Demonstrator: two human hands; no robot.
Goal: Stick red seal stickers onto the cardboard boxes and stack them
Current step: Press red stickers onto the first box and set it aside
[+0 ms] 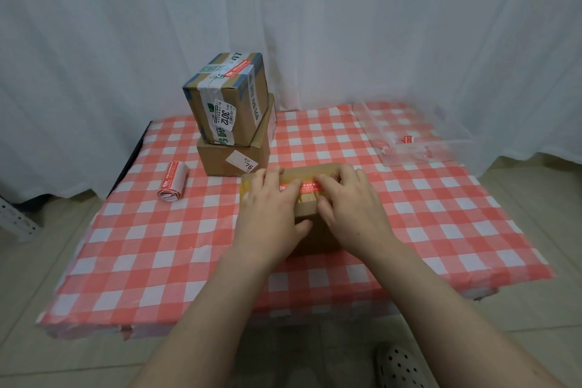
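Observation:
A cardboard box [310,172] lies in the middle of the checked table, with a red seal sticker [305,187] across its top. My left hand [271,214] lies flat on the box's left part, fingers straight, thumb against its near side. My right hand [349,201] presses its fingers down on the sticker's right part. Both hands hide much of the box. Behind them stand two stacked boxes: a taped upper box [226,98] with a red sticker on top, and a plain lower box [236,154].
A roll of red seal stickers [172,181] lies at the table's left. A clear plastic tray [412,135] with a few red sticker scraps sits at the back right. The red-and-white checked tablecloth [157,246] covers the table; white curtains hang behind. A spotted shoe [400,367] shows below.

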